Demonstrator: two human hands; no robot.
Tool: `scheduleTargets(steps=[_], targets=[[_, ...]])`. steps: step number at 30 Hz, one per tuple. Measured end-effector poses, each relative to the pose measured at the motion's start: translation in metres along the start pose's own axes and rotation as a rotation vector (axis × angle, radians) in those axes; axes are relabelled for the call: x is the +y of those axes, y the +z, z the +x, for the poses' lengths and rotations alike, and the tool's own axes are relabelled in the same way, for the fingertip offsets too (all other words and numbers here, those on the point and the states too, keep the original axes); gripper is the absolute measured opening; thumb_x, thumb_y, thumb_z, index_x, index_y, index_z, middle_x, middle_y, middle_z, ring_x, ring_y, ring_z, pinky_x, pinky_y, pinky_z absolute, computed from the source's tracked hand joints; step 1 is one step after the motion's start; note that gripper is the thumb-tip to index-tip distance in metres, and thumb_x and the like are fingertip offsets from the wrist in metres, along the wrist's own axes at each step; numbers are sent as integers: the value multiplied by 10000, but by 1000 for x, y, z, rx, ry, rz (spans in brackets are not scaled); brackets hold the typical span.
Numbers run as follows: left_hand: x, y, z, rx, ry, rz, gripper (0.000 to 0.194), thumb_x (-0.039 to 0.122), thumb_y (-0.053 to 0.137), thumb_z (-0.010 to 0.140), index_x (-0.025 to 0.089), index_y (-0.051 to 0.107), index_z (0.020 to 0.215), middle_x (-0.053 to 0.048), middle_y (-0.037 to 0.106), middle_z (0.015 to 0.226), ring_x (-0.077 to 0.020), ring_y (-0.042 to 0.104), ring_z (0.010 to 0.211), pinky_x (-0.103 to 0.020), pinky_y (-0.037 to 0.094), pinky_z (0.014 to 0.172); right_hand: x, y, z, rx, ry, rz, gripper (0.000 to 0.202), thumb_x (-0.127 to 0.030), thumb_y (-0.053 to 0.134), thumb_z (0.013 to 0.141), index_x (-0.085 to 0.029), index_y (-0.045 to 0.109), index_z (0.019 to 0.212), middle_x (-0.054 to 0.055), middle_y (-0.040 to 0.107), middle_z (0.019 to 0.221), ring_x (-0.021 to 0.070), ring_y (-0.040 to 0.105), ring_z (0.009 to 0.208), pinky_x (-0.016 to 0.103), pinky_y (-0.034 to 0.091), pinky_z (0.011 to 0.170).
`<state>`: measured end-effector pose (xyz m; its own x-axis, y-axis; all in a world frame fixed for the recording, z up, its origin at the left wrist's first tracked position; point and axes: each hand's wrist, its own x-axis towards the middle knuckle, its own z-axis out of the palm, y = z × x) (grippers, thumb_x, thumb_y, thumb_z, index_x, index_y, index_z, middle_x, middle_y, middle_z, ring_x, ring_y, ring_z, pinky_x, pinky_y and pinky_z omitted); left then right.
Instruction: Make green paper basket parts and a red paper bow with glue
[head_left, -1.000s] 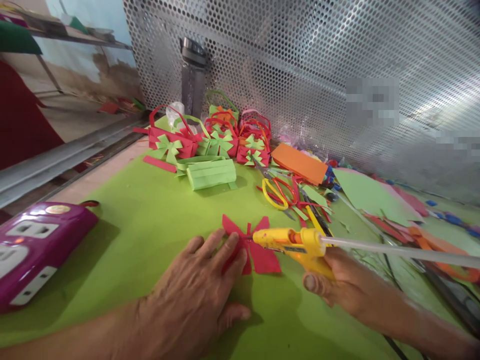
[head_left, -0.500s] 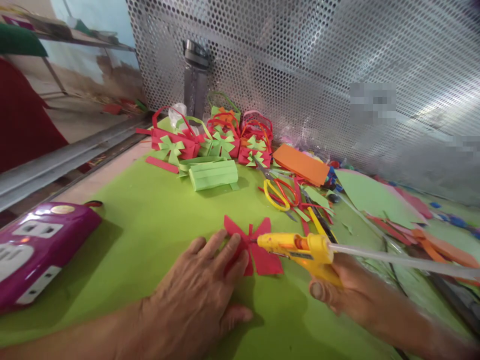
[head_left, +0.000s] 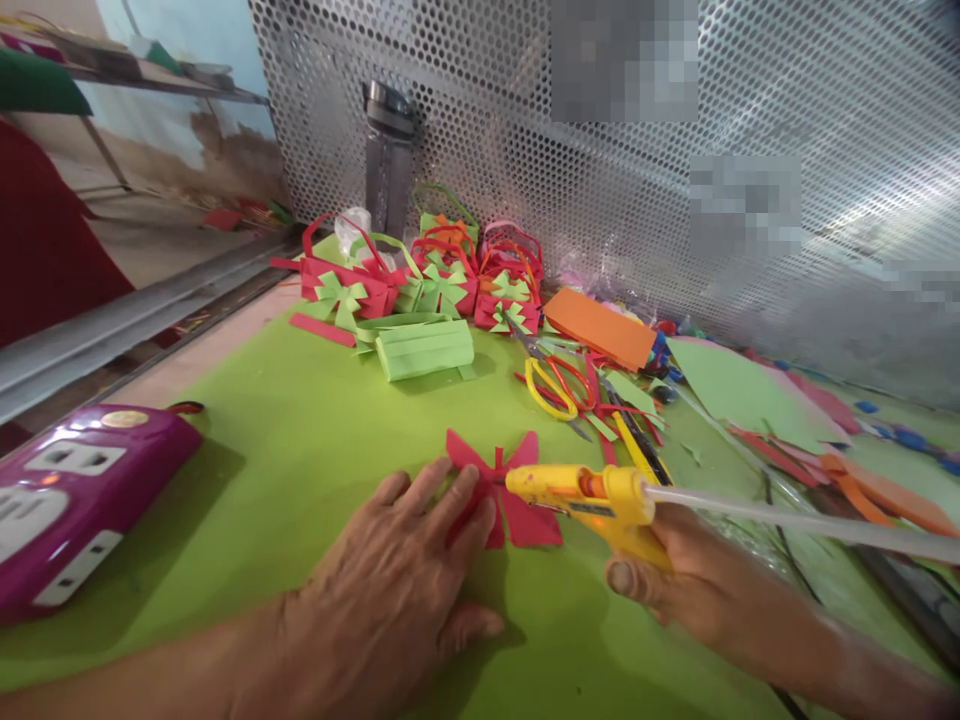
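Note:
My left hand (head_left: 405,570) lies flat with its fingers spread, the fingertips pressing the left side of a red paper bow (head_left: 531,515) against the green work surface (head_left: 300,440). My right hand (head_left: 697,580) is wrapped round the handle of a yellow hot glue gun (head_left: 585,490). A long clear glue stick (head_left: 750,508) sticks out of the gun's back end. The gun's nozzle points left, at the middle of the bow; whether it touches the paper I cannot tell. Part of the bow is hidden under my left fingers and behind the gun.
A purple power strip (head_left: 97,490) sits at the left. Behind are a folded green paper piece (head_left: 426,348), several small paper baskets (head_left: 349,285), scissors (head_left: 551,388), orange paper (head_left: 600,328) and scraps. A water bottle (head_left: 388,165) stands against the perforated metal panel (head_left: 480,100).
The glue gun in my right hand has shifted slightly left, its nozzle closer over the bow's middle. My left hand stays in place on the bow.

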<state>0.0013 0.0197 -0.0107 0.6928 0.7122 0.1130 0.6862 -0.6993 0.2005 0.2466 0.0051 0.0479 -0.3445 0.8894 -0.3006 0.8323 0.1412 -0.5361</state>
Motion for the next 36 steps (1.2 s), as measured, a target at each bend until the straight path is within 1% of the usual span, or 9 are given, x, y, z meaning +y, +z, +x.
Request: scheduleTargets(steps=[5,12,15,18,20,23,29,33,36], targets=[[0,-1,-1,24,11,-27,616,638,402,800,176,540,1183,-128,511,1259,-333,415,1144,-497,401,870,1,-1,1,8,-30,11,464,-540,423,857,-258,532,1208,-21,585,624,157,528,506,365,493,758],[-1,0,-1,34,2,-6,577,609,451,796,198,527,1194,-113,506,1271,-329,420,1150,-485,405,871,-2,0,1,26,-34,20,404,-508,451,852,-234,581,1118,-13,548,625,140,504,491,280,479,536],[-1,-2,-1,5,1,-2,595,635,403,801,201,527,1190,-110,507,1274,-332,437,1134,-488,413,862,-2,0,1,40,-45,26,355,-521,458,844,-230,620,965,-19,516,595,137,498,500,258,454,499],[0,-4,0,-9,3,14,597,625,400,810,189,519,1200,-116,502,1278,-335,436,1135,-492,422,856,2,2,-2,35,-13,93,364,-551,464,832,-213,597,803,-16,511,602,130,501,524,246,454,510],[0,-4,0,-10,10,27,565,589,451,808,190,517,1202,-114,503,1277,-333,429,1145,-490,423,860,5,3,-6,44,8,149,384,-568,461,828,-204,584,827,-10,529,639,126,506,539,244,463,526],[0,-2,-1,4,7,35,524,540,512,797,195,530,1191,-113,514,1262,-326,438,1133,-478,427,852,7,5,-9,48,15,186,430,-580,459,823,-206,582,998,6,560,691,130,521,540,242,467,512],[-3,2,-1,64,30,55,565,583,481,795,192,539,1197,-113,549,1238,-327,462,1120,-463,430,851,13,9,-12,89,-10,214,466,-567,459,828,-222,565,1123,1,577,679,134,524,521,248,472,520],[-10,8,-4,148,42,98,567,562,499,796,215,508,1244,-91,548,1269,-321,466,1150,-456,424,884,18,13,-16,204,-23,159,444,-524,484,830,-203,554,1129,4,609,734,133,536,542,261,480,567],[-18,17,-6,228,89,109,553,557,475,813,241,479,1268,-73,562,1260,-298,504,1120,-434,457,845,27,10,-19,371,39,36,367,-466,561,792,-204,583,1048,-7,610,689,143,535,552,251,458,526]])
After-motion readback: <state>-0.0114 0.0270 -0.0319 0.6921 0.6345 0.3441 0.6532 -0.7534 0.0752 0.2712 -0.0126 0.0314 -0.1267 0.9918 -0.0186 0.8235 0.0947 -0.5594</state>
